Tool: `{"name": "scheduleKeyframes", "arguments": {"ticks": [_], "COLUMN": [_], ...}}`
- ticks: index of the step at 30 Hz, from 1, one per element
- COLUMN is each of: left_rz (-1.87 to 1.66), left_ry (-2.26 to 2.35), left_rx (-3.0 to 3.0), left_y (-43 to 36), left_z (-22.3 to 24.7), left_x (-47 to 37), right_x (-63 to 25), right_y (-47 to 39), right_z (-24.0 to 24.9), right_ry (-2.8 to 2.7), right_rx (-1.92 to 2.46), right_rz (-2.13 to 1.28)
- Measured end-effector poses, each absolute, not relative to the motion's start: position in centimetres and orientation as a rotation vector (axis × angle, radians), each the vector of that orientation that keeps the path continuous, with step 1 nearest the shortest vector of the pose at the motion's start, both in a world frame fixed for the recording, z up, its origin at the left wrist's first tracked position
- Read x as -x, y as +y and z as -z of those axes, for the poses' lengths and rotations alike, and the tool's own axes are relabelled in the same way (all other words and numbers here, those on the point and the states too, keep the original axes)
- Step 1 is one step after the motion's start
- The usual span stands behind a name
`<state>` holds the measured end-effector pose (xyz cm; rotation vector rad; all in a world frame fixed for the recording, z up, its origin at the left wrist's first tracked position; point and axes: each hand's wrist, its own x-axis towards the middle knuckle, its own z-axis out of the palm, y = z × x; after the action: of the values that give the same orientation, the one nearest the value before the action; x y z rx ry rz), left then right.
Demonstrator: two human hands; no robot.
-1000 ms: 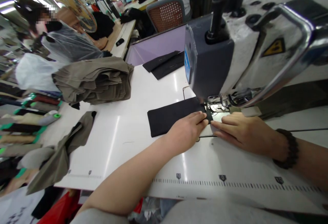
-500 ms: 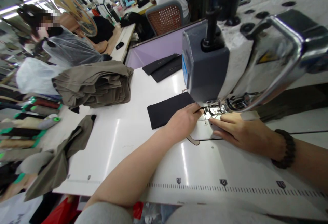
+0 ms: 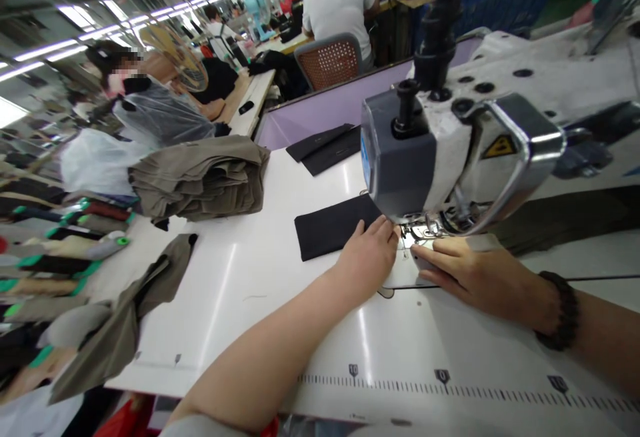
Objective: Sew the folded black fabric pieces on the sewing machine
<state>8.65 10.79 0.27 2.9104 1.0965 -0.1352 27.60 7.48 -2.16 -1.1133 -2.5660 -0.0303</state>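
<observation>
A black fabric piece [image 3: 333, 227] lies flat on the white table, its right end beside the sewing machine head [image 3: 397, 157]. My left hand [image 3: 373, 253] rests on that piece's right end, its fingers bent and close together near the needle plate [image 3: 413, 257]. To the right of the plate is my right hand [image 3: 470, 270], palm down, fingers stretched out and slightly apart, fingertips at the plate's edge. No object shows in my right hand. Anything under its palm is hidden.
A stack of brown-grey fabric [image 3: 205, 180] sits at the back left, with two black pieces [image 3: 327, 150] behind the work. Another brown-grey piece [image 3: 165, 277] hangs over the left edge near thread spools [image 3: 55, 263]. A person in a white shirt [image 3: 340, 0] sits beyond.
The camera view has shifted, so the machine and table appear lower and more of the room shows above. Both hands stay at nearly the same place by the plate; my left fingers are slightly more bent.
</observation>
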Motion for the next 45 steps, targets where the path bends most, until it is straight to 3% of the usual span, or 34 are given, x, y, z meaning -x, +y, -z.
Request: {"name": "scheduleKeyframes", "arguments": {"ticks": [6,9,12,16,18,21,26,33,45], "left_rz": [0.122,-0.04,-0.506,-0.733,-0.76,-0.663,-0.35,-0.185,-0.195], "left_ry": [1.509,1.62,1.411,1.229,1.411,1.656,1.193,1.033,0.923], "left_rx": [-2.612,-2.383,-1.965,-1.61,-1.675,-2.141,-2.776,-2.893,-2.813], "left_y": [12.5,13.3,12.3,9.9,9.0,7.6,4.7,4.8,11.8], "left_z": [-1.8,-4.7,-7.0,-4.9,-2.9,-1.1,-1.2,1.4,0.4], "left_x": [-6.0,-2.1,0.9,1.9,1.7,1.0,-2.5,-5.2,-6.7], "right_x": [-27.6,-27.8,-28.0,-28.2,-28.3,-28.5,-28.7,-28.0,-27.4], "right_y": [7.4,7.4,7.4,7.5,7.5,7.6,7.4,6.1,7.1], "right_z": [1.7,1.6,1.7,1.9,1.9,2.0,2.0,1.7,2.1], "right_ry": [-2.569,-2.579,-2.607,-2.628,-2.644,-2.659,-2.66,-2.748,-2.597], "right_rx": [1.121,1.115,1.098,1.09,1.092,1.072,0.962,0.668,1.087], "right_rz": [0.056,0.037,0.017,-0.014,-0.034,-0.056,-0.07,0.022,0.208]}}
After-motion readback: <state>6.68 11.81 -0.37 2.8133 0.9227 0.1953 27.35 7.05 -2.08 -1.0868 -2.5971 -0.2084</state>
